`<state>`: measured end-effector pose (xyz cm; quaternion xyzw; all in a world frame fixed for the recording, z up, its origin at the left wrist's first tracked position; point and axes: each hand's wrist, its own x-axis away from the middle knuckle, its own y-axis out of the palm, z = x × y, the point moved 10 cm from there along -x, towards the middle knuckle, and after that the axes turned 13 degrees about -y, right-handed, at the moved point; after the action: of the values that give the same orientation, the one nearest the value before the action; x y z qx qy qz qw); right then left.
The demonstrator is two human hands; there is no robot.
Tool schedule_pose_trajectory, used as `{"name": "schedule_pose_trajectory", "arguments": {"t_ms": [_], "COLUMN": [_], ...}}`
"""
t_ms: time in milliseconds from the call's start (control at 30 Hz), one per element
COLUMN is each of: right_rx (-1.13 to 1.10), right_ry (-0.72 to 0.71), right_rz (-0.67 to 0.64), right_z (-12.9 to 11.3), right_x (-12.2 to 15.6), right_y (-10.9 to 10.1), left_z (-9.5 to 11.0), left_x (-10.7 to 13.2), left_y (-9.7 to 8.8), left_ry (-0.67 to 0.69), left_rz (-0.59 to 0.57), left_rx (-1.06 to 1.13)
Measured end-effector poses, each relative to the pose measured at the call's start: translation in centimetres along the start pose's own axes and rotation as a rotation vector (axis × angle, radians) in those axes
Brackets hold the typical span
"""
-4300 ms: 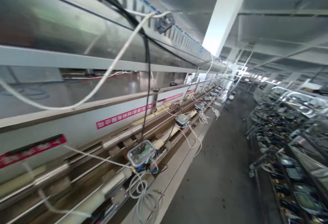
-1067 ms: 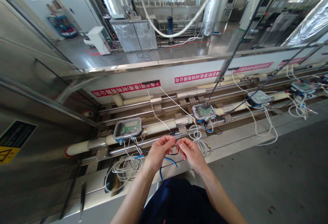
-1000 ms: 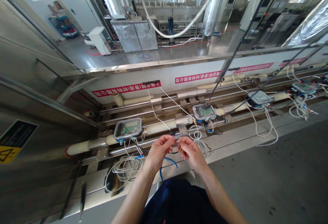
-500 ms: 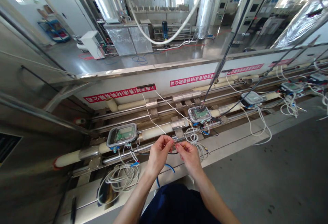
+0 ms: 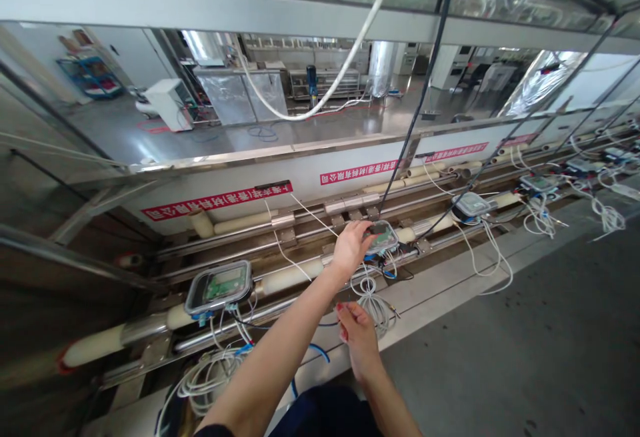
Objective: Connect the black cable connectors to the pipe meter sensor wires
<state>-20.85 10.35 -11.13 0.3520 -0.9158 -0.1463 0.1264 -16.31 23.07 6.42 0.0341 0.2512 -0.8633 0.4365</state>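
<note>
My left hand point(image 5: 351, 248) is stretched forward to a clear-lidded meter box point(image 5: 384, 237) that sits in the pipe line on the bench, and its fingers curl over the box's left edge. Lower and nearer, my right hand point(image 5: 356, 334) is closed in a pinch on thin wires point(image 5: 327, 323) that run off to the left. Just beyond the right hand, a small coil of white cable point(image 5: 373, 298) hangs from the box. A second clear-lidded box point(image 5: 219, 286) sits to the left on the same cream pipe point(image 5: 290, 275).
More meter boxes point(image 5: 470, 204) with white leads follow the line to the right. A bigger white cable coil point(image 5: 207, 376) lies at the bench's front left, near a blue wire point(image 5: 315, 350). A black cable point(image 5: 420, 110) and a white hose point(image 5: 325, 100) hang from above. Grey floor point(image 5: 525, 330) lies right.
The hands, together half a second ago pinching thin wires, have parted. My left hand has reached forward onto the middle meter box while my right hand dropped lower with the wires. The view tilted up.
</note>
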Motion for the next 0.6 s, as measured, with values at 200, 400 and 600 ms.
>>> {"name": "schedule_pose_trajectory", "arguments": {"t_ms": [200,400,600], "right_rx": [0.003,0.081,0.121], "right_ry": [-0.095,-0.259,-0.373], "right_rz": [-0.01,-0.098,-0.166], "right_z": [-2.9,-8.7,-11.6], "right_x": [-0.4,-0.4,0.3], "right_y": [2.0,8.1,12.6], "left_z": [-3.5,-5.0,-4.0], "left_x": [3.1,7.2,8.9], "left_y": [-8.3,-16.4,-18.0], "left_ry": [-0.086,-0.282,-0.302], "left_rz": [0.041,0.074,0.114], "left_rx": [0.068,0.408,0.52]}}
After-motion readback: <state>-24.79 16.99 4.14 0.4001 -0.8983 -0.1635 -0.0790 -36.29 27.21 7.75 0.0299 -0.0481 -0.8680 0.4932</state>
